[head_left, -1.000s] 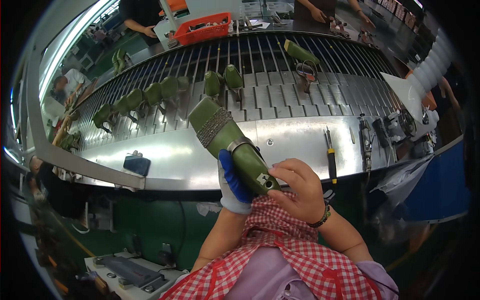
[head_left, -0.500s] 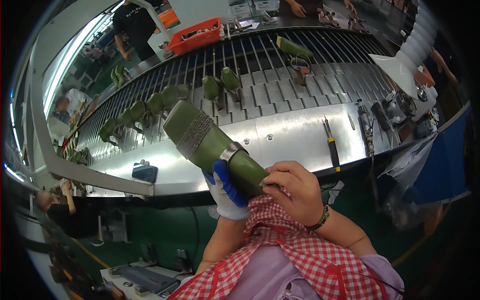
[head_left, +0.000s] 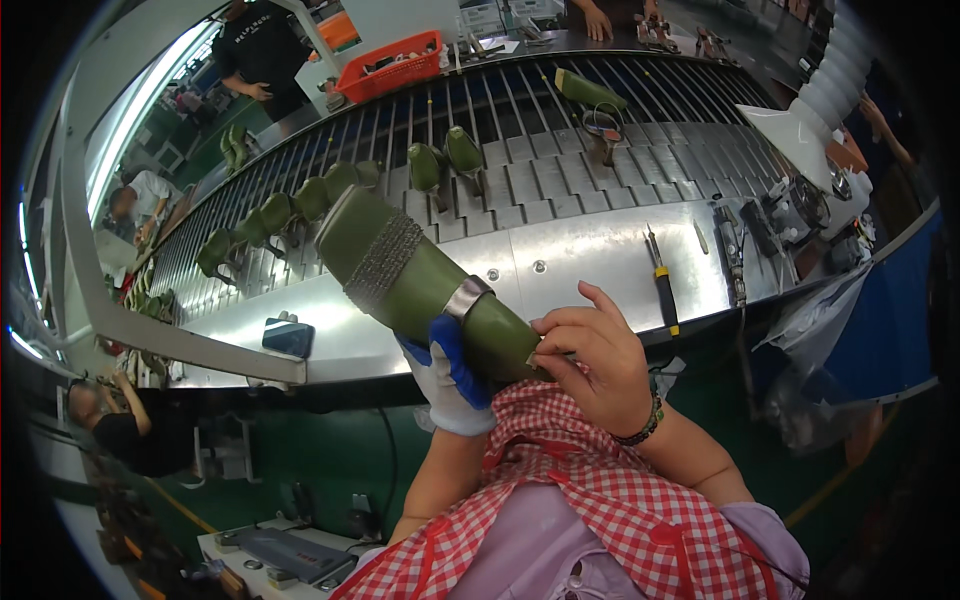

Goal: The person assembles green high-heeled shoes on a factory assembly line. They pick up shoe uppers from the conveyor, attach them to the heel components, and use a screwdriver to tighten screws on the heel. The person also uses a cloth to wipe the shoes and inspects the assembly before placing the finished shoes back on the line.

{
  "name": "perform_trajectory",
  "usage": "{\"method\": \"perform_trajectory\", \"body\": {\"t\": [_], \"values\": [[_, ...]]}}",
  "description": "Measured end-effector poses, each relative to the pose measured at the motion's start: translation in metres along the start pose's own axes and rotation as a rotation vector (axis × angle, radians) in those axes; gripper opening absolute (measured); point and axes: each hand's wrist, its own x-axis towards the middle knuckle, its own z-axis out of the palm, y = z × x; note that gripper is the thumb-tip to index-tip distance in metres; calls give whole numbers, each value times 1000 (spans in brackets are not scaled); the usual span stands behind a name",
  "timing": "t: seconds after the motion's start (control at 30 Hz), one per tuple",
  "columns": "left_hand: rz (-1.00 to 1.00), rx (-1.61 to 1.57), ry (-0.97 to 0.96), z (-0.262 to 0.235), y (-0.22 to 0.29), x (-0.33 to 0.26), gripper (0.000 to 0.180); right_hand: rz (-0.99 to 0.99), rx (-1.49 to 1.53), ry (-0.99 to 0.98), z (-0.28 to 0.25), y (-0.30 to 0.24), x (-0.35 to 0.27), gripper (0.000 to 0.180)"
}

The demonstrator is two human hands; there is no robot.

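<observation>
Green boot (head_left: 420,280) in both hands; screwdriver (head_left: 660,282) beside, conveyor (head_left: 560,180) beyond.

The left hand (head_left: 452,372) wears a white fabric glove with blue coating over the fingers and palm, its cuff ending at the wrist and the forearm bare below it. The right hand (head_left: 592,362) is ungloved, with a bracelet of small dark beads (head_left: 640,430) round the wrist. Near the lower edge, the body wears a red-and-white checked apron (head_left: 600,520) over a pale lilac short-sleeved top (head_left: 520,555).
</observation>
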Motion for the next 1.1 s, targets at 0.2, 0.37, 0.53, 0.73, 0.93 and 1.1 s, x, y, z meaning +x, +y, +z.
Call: {"method": "perform_trajectory", "body": {"t": [0.2, 0.37, 0.53, 0.73, 0.93, 1.1], "values": [[64, 66, 35, 0, 6, -4, 58, -2, -40, -24, 1, -4, -1, 17], [104, 49, -12, 1, 4, -1, 52, -11, -15, -91, 4, -2, -4, 19], [-73, -22, 4, -6, 5, 1, 77, 26, 94, -143, -2, 0, -7, 20], [1, -63, -41, -8, 2, 2, 54, -45, 17, -144, 0, 1, -5, 21], [0, -66, -94, -14, 0, 4, 55, -46, 33, -182, 7, -6, -10, 16], [-406, -501, -65, -23, 17, 17, 61, 38, 317, -194, -12, -18, -8, 10]]}}
